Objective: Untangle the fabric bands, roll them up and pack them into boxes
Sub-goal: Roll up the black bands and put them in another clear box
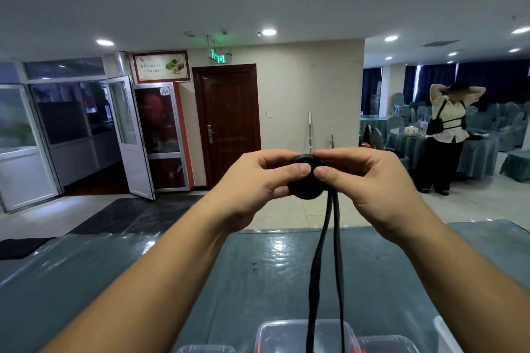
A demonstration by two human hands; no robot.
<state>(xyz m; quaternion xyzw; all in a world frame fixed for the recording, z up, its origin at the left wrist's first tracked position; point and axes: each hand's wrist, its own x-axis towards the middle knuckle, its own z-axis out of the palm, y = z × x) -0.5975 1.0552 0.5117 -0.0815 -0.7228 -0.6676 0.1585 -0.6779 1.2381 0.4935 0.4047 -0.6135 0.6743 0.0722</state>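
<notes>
bright ceiling spots (pixel 269 32), glare on table cover (pixel 275 249), edges perhaps warped.

Two hands are up — the left hand (pixel 255 180) and the right hand (pixel 370 180) — around one black rolled band (pixel 305 183). Two loose strands (pixel 329 252) hang from it. Three clear plastic boxes (pixel 304 335) show at the bottom edge — and one person (pixel 447 135) stands behind.

1. Two hanging tails of the black band (pixel 329 252) are running off the bottom edge.
2. Clear plastic boxes (pixel 304 335) are being cropped there too.
3. Thumbs are covering part of the band's roll (pixel 305 183).
</notes>
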